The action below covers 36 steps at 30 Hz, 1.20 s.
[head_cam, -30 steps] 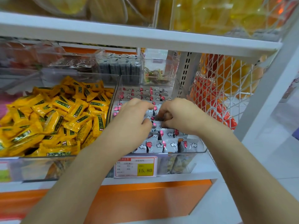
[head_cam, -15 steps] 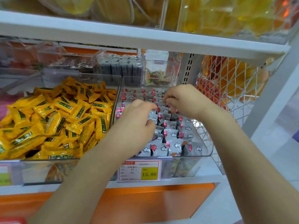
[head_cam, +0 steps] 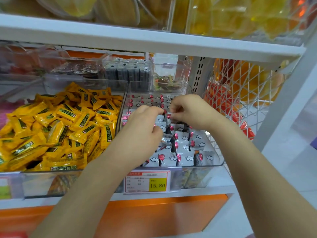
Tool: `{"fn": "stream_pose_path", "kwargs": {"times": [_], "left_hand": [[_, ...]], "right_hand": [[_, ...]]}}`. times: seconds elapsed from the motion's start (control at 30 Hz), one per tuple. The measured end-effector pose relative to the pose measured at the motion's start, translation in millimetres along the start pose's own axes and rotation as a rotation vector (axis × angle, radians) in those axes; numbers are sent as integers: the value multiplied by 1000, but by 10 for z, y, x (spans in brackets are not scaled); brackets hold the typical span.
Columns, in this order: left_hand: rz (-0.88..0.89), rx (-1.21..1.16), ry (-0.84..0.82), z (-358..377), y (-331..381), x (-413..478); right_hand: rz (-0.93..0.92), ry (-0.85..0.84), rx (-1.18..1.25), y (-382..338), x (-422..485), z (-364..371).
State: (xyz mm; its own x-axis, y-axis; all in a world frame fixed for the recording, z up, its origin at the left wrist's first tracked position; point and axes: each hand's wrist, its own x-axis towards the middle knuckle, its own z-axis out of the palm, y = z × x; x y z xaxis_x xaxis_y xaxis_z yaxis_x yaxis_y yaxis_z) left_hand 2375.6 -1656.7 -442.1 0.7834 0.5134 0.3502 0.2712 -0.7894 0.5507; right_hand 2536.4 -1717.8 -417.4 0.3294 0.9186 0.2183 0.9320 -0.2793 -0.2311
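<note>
One orange panel (head_cam: 154, 215) runs along the bottom of the frame, under the white shelf edge (head_cam: 197, 191). At lower centre, one price tag (head_cam: 147, 182) reads 15.80. A second tag (head_cam: 5, 188) is cut off at the left edge. Two bare forearms come in from the bottom corners towards the middle.

Two clear bins stand side by side at the shelf front. The left bin (head_cam: 51, 182) is heaped with yellow candy packets (head_cam: 60, 127), too many to count. The right bin (head_cam: 216, 162), at frame centre, holds the silver packets (head_cam: 184, 146), which are printed with red spots and white clouds and stand in rows. Four show in the front row.

The left hand (head_cam: 144, 129) lies over the middle of this bin. Its grip is narrow, with fingers and thumb curled down onto the packets, but the hand itself hides whether it clasps one. Just right of it and slightly higher is the right hand (head_cam: 187, 111). Its grip is tight, thumb and fingertips pinching the top of a single silver packet (head_cam: 169, 116) in a middle row.

Farther back, three smaller clear boxes line the upper centre. They hold flat packets (head_cam: 75, 68), dark grey packs (head_cam: 127, 72) and brown-green sweets (head_cam: 164, 82). At the right, one white wire basket (head_cam: 240, 93) holds orange and red bags. One upper shelf (head_cam: 137, 40) across the top carries yellow bags (head_cam: 223, 16).
</note>
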Motion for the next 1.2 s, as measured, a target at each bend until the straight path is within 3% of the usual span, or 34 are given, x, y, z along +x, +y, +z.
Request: {"fn": "stream_pose_path", "kwargs": {"times": [0.27, 0.53, 0.67, 1.2], "left_hand": [[-5, 7, 15, 17, -2, 3], [4, -2, 67, 2, 29, -16], [-11, -5, 72, -10, 67, -27], [19, -7, 74, 17, 38, -30]], "right_hand": [[-12, 142, 50, -35, -169, 36], [74, 620, 153, 21, -262, -51], [139, 733, 228, 53, -353, -55], [1, 462, 264, 77, -598, -308]]}}
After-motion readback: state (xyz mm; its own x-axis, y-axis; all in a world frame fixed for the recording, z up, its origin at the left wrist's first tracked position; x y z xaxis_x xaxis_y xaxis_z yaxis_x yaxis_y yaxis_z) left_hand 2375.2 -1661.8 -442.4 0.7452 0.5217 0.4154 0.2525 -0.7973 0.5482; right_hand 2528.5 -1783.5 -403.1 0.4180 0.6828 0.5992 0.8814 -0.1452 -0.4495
